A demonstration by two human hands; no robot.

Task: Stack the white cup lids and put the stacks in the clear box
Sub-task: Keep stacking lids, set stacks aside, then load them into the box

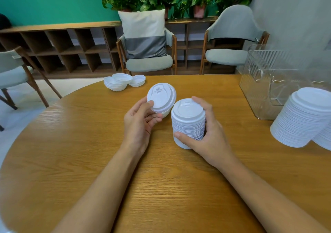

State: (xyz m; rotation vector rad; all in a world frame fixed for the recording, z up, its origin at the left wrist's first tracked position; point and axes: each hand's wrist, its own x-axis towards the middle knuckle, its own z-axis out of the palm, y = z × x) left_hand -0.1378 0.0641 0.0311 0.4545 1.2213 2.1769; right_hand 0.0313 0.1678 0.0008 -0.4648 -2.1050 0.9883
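Nearest, right hand (206,139) curled round an upright lid stack (188,123) on the wooden table (161,188), left hand (141,120) pinching a tilted lid (162,98) just beside it, taller stacks (302,118), clear box (268,82) behind them, loose lids (123,82) farthest.

One worktop (71,143). One clear box (259,82) at its right edge. Three tall lid stacks: middle tall stack (188,123), right-edge stack (302,118), and partly framed stack (324,139) at that same edge. One short lid stack (162,98). Loose lids (123,82) at the far edge in three small heaps, exact number unclear. Two hands: left hand (139,123), right hand (211,136). Three chairs, one pillow (145,34).
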